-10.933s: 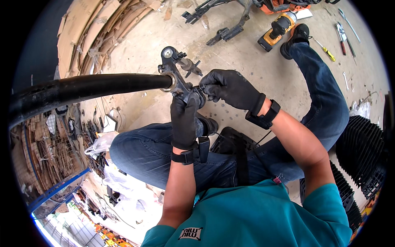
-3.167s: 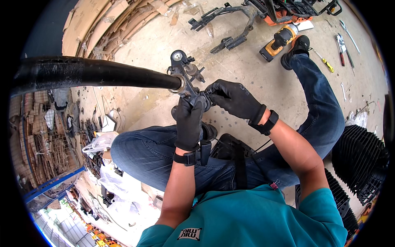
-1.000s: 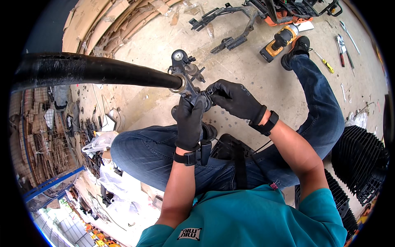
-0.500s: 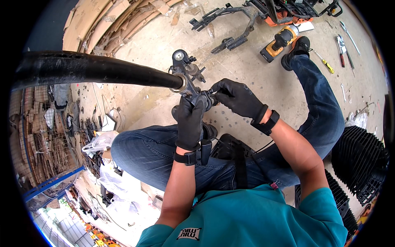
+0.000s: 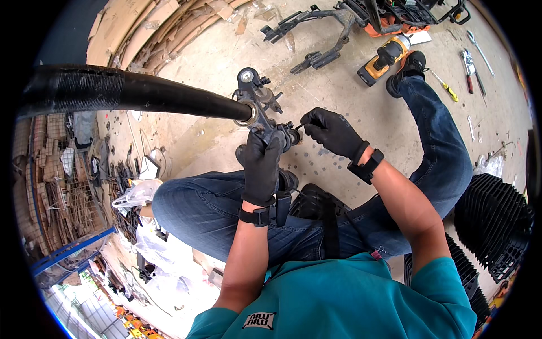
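Observation:
Both my hands wear black gloves. My left hand (image 5: 261,166) is closed around the lower end of a black metal clamp bracket (image 5: 261,121), its thumb lying along the top. From a metal ring on that bracket, a long, thick black tube (image 5: 169,97) rises toward the upper left. Just right of the bracket's end, my right hand (image 5: 333,134) pinches a thin, dark, rod-like piece (image 5: 299,127); its exact kind is too small to tell. A round black fitting (image 5: 293,137) shows at the bracket's end, between the two hands.
A yellow-black cordless power tool (image 5: 385,59) lies beside my right shoe. Farther right on the floor are a yellow screwdriver (image 5: 450,92), red-handled pliers (image 5: 468,73) and a wrench (image 5: 481,52). A black metal frame (image 5: 333,34) lies ahead, flattened cardboard (image 5: 135,34) at far left.
My right hand has drawn back slightly to the right from the bracket, fingers still pinched. My left hand keeps its grip, and the bracket has barely moved.

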`<action>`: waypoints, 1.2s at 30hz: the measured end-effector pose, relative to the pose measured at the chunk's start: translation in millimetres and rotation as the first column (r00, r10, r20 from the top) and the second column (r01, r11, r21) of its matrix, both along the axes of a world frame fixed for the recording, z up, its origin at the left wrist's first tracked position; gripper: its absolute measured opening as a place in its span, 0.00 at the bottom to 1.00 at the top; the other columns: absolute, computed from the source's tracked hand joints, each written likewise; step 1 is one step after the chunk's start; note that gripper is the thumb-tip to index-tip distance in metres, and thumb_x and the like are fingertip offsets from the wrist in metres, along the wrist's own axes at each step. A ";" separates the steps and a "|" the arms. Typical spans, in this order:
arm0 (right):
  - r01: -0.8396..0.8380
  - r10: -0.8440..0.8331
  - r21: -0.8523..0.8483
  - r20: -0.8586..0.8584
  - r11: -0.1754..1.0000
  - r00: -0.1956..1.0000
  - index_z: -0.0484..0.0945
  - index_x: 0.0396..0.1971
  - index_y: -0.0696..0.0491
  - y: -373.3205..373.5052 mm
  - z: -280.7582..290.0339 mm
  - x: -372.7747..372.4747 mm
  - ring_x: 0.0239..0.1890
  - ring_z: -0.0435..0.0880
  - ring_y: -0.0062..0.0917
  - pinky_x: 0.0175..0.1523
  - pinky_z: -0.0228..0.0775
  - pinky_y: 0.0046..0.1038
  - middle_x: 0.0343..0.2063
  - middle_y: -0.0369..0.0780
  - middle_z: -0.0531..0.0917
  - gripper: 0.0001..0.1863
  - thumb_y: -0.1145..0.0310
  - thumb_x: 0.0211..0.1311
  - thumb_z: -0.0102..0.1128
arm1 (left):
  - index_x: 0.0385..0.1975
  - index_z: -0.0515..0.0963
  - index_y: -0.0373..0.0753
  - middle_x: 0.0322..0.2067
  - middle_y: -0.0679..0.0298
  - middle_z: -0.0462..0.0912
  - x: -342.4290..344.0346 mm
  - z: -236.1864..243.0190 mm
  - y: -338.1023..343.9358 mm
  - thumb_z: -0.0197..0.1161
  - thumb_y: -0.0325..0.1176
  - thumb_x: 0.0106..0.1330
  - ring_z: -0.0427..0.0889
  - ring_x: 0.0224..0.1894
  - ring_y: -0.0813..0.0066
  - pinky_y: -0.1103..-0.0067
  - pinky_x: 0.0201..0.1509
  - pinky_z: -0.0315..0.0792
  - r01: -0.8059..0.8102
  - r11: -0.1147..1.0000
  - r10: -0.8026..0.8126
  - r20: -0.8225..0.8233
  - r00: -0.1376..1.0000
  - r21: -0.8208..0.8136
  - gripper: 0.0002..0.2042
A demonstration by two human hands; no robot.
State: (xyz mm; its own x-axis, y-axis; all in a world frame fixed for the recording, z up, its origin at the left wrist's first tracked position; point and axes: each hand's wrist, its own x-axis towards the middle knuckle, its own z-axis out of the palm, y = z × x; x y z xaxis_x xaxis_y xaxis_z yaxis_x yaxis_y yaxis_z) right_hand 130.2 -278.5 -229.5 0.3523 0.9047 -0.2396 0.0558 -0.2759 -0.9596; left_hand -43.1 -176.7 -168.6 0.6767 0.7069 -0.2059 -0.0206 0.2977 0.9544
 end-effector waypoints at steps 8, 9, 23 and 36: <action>-0.005 0.005 -0.020 -0.012 1.000 1.000 0.77 0.45 0.58 0.6 2.4 -0.3 0.30 0.76 0.13 0.37 0.71 0.21 0.29 0.33 0.80 0.10 0.70 0.69 0.57 | 0.42 0.72 0.35 0.32 0.68 0.77 4.5 6.8 -2.5 0.52 0.22 0.71 0.73 0.35 0.83 0.81 0.45 0.71 -0.023 1.000 0.023 0.011 1.000 -0.019 0.04; -0.004 0.004 -0.013 -0.013 1.000 1.000 0.77 0.45 0.58 0.6 2.8 -0.2 0.30 0.76 0.13 0.37 0.71 0.21 0.29 0.33 0.80 0.10 0.70 0.69 0.57 | 0.44 0.72 0.34 0.33 0.67 0.77 4.3 5.6 -2.2 0.52 0.22 0.71 0.74 0.36 0.83 0.81 0.45 0.72 -0.015 1.000 0.015 0.018 1.000 -0.015 0.06; 0.166 -0.161 0.147 -0.048 0.975 0.986 0.75 0.54 0.56 6.9 45.8 -16.9 0.33 0.77 0.15 0.41 0.73 0.21 0.33 0.35 0.81 0.16 0.63 0.75 0.48 | 0.60 0.70 0.30 0.48 0.60 0.80 -9.9 -13.2 4.7 0.51 0.29 0.74 0.78 0.52 0.73 0.76 0.59 0.69 -0.018 0.998 0.020 0.041 0.999 -0.054 0.17; 0.055 -0.012 0.295 -0.145 0.954 0.989 0.75 0.56 0.56 10.9 61.8 -38.2 0.40 0.81 0.16 0.43 0.76 0.22 0.42 0.37 0.82 0.17 0.69 0.70 0.55 | 0.52 0.73 0.32 0.41 0.66 0.79 -5.6 4.9 -1.1 0.55 0.25 0.70 0.76 0.43 0.82 0.82 0.49 0.71 -0.031 0.996 0.040 0.102 0.994 -0.081 0.12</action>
